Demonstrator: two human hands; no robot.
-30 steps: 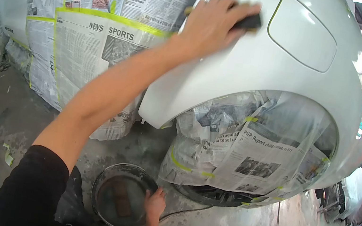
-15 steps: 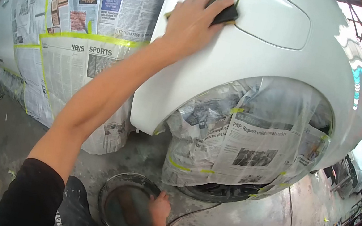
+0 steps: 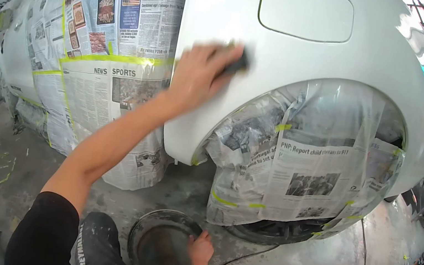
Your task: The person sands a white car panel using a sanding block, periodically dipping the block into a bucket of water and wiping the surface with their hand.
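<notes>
My left hand [image 3: 199,74] is wrapped round a dark sanding block [image 3: 237,63], held against the white rear panel [image 3: 319,60] of a car, below and left of the fuel flap [image 3: 306,11]. Fingers and block are blurred by motion. Low in the view, my right hand [image 3: 201,249] has its fingers closed on the right rim of a round dark basin [image 3: 136,228]. The basin stands on the floor by my knees and appears to hold murky liquid with a brownish shape in it.
Newspaper [image 3: 114,110] and yellow-green tape cover the car's side to the left. Plastic and newspaper [image 3: 307,165] mask the wheel arch, with the tyre [image 3: 273,235] showing below. A hose [image 3: 242,255] runs over the concrete floor. Debris lies at the far right.
My left hand has slid the block down the panel, away from the fuel flap. My right hand stays at the basin rim. The whole view has shifted slightly.
</notes>
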